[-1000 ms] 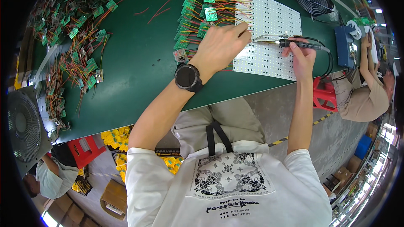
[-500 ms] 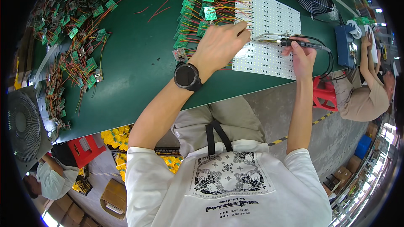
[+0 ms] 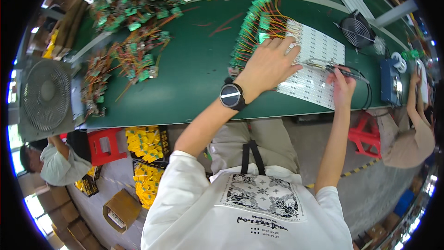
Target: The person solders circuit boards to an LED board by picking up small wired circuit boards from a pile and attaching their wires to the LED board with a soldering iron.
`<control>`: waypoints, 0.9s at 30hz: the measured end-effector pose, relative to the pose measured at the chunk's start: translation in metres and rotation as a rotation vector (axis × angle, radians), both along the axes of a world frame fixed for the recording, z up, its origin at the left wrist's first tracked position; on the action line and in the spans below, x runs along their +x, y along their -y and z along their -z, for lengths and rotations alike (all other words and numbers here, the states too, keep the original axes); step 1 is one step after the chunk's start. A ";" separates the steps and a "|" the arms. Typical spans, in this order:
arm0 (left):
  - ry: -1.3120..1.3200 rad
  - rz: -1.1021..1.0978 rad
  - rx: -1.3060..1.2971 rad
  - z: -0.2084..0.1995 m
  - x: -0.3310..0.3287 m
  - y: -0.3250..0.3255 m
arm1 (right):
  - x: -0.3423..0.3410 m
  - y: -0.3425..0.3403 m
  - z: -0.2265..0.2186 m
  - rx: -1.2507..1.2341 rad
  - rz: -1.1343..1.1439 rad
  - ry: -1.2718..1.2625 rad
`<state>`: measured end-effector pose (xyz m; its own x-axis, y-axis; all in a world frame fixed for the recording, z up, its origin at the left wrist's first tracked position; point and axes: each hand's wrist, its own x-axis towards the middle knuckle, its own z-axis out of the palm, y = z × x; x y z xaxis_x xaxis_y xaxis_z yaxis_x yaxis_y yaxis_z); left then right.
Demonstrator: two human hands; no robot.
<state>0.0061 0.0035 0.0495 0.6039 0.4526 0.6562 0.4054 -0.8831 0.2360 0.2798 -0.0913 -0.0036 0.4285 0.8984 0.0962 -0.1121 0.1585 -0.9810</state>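
Note:
My left hand [image 3: 273, 62], with a black watch at the wrist, reaches over the left edge of a white LED panel [image 3: 319, 88]. Thumb and index finger are apart there, with no object visible between them. In my right hand [image 3: 342, 85] is a soldering iron [image 3: 331, 68] with a black handle and a cable. A thin metal arm runs along the iron, and its tip points left over the panel near my left thumb. Small green circuit boards [image 3: 249, 28] stand in a row left of the panel, their red and yellow wires reaching its edge.
Heaped wired boards [image 3: 138, 0] cover the table's far left. Right of the panel are a black fan [image 3: 356, 31], a blue box [image 3: 391, 83] and a wire spool [image 3: 398, 62]. A larger fan [image 3: 46, 95] stands left. People sit at both sides, by red stools [image 3: 365, 134].
The whole view has shifted, so the table sits lower and further right. My left hand's thumb and index finger have parted from a pinch. The right hand still grips the iron over the panel.

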 end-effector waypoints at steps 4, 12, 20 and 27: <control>0.124 -0.301 -0.125 -0.030 -0.052 0.014 | 0.004 0.000 0.005 0.026 0.014 -0.045; -0.156 -1.146 -0.029 0.016 -0.229 0.024 | -0.001 -0.002 -0.002 0.006 -0.008 -0.012; -0.124 -0.874 -0.362 0.010 -0.283 0.018 | 0.003 -0.003 0.000 0.004 -0.029 -0.025; 1.083 -0.405 -1.142 -0.020 -0.276 0.048 | -0.001 0.000 -0.002 0.004 -0.005 -0.011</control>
<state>-0.2698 -0.0441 0.0691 -0.1653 0.9812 -0.0992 -0.2280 0.0599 0.9718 0.2793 -0.0910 -0.0019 0.4248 0.9002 0.0955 -0.1236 0.1621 -0.9790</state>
